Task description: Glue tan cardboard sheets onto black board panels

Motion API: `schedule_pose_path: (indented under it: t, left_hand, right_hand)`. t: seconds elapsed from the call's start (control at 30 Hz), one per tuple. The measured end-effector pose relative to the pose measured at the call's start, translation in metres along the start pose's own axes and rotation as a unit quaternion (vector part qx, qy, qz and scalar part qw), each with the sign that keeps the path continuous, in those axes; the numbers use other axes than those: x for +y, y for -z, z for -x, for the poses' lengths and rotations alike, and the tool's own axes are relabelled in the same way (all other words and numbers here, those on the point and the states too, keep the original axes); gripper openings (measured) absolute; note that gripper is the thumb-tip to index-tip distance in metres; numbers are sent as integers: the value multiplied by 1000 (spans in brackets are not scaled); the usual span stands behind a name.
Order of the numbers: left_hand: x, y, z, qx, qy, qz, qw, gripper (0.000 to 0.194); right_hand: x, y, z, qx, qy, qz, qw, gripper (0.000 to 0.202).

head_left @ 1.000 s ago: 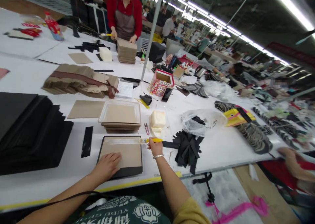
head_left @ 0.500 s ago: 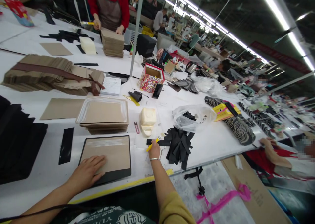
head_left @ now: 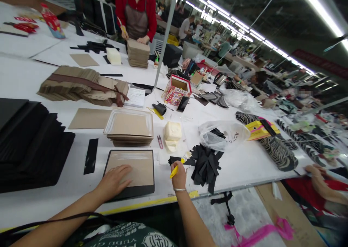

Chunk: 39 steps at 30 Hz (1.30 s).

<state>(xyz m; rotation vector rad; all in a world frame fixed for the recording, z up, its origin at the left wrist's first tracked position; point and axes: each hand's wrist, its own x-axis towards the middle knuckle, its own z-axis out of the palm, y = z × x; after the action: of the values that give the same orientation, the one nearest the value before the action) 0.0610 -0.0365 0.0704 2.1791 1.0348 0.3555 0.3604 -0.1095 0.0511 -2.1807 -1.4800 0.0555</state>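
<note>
My left hand (head_left: 116, 180) lies flat with its fingers stretched over a tan board (head_left: 141, 169), which rests on a larger black sheet (head_left: 136, 193) near the table's front edge. White streaks mark the board's far edge. In my right hand (head_left: 178, 176) is a yellow-handled paintbrush (head_left: 175, 170), its pale bristles pointing away to the right. The brush hovers by a pile of black strips (head_left: 206, 165). Beyond my right hand stands a cream-coloured tub (head_left: 173, 131), with small pink thread snips (head_left: 160, 142) to its left. One black strip (head_left: 91, 156) lies left of the board.
Behind the board is a stack of tan boards (head_left: 129, 125). Tall black stacks (head_left: 29, 145) fill the left side. A plastic bag (head_left: 217, 134), a red box (head_left: 178, 91) and a metal pole (head_left: 166, 37) stand farther off. A co-worker in red (head_left: 136, 19) works across the table.
The view has shifted, so the table's things sit farther right. My right hand has turned the brush, and its bristles now show more clearly. My left hand stays flat on the board.
</note>
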Motion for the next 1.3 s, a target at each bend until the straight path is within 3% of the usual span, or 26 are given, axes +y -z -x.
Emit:
schedule_pose_path:
  t: [0.07,0.17,0.27,0.33,0.4,0.47,0.57,0.63,0.73,0.93,1.13,1.3]
  left_hand:
    - [24,0,-12,6,59,129,990,42]
    - [52,-5,-30,-21,167,335,927,44]
    - [55,-9,-35,-55,215,462,858,37]
    - [46,-6,-28,-66,223,490,840,34]
    - [36,1,-18,-71,204,470,856,32]
    - [28,11,-8,-62,167,419,890,31]
    - [16,28,0,-10,154,371,916,29]
    - [6,38,0,37,194,363,911,30]
    - [-15,44,-4,86,258,362,892,31]
    - [-49,35,-22,100,326,292,894,26]
    - [-58,34,-37,139,338,181,913,26]
    - [-69,34,-44,169,346,100,917,29]
  right_hand:
    - [-35,7,8,18,66,-37,997,11]
    - [-83,9,24,21,155,-64,986,10]
    - [-113,5,37,-11,219,-77,973,12]
    - [-122,1,41,-32,236,-95,967,13]
    - [-126,-3,40,-37,238,-132,962,17]
    - [-128,-7,34,-56,244,-173,953,22]
    - [-130,-13,22,-120,264,-201,936,19]
    - [-128,-18,15,-150,255,-197,935,14]
    - [-115,-22,4,-163,188,-169,954,14]
    - [-91,-37,-30,-122,57,-112,984,18]
    - [-93,-67,-44,-98,30,-98,990,20]
    - [-92,-79,-45,-90,32,-83,992,22]
